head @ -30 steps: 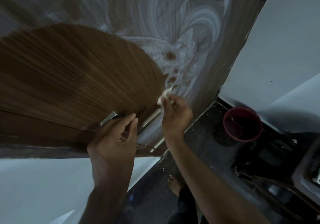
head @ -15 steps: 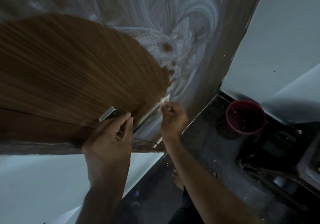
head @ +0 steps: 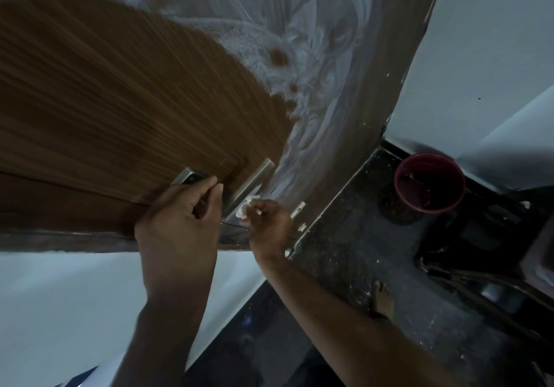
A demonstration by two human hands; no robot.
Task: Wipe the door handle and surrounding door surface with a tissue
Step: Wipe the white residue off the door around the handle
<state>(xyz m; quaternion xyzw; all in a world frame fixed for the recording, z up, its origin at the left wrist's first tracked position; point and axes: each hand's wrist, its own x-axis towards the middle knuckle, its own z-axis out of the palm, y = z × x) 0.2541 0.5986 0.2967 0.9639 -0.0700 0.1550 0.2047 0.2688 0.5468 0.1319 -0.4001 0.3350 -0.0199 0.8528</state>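
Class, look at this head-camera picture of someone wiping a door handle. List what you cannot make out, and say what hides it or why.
- Handle, head view: its near end is covered by the left hand.
- Tissue: mostly hidden inside the right hand; only a small white wad shows.
- Bucket: contents too dark to tell.
- Door: cut off by the top and left edges.

The door (head: 120,92) is warm brown with fine woodgrain stripes, plus whitish swirly smears on the right part. Silver handle (head: 251,181), white tissue (head: 244,208), maroon bucket (head: 430,184), dark speckled floor (head: 359,236), pale grey walls (head: 485,41).
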